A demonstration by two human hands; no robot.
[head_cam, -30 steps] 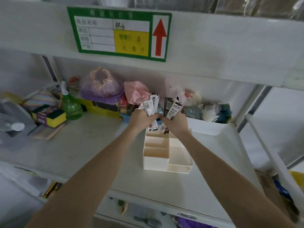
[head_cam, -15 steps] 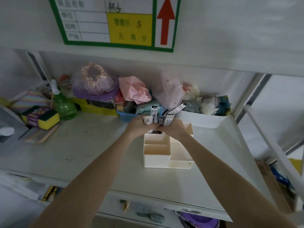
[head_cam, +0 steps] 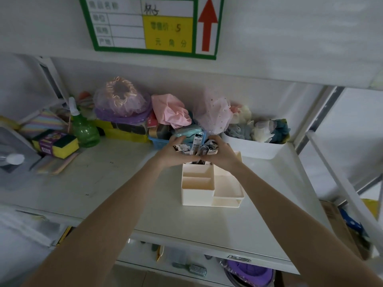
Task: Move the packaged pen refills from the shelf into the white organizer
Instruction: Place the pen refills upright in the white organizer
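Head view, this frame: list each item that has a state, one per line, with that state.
Pen refill packs: bunched upright, lower ends inside the organizer's back compartment.
White organizer: upright on the shelf, front compartments empty.
Left hand: closed on the packs.
Right hand: closed on the packs.
Green spray bottle: upright, capped.
White bin: full of soft items.

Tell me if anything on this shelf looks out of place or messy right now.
The packaged pen refills look untidy: they splay in different directions between the left hand and right hand, over the back compartment of the white organizer. Some bottoms already dip inside. Nothing looks spilled or damaged.
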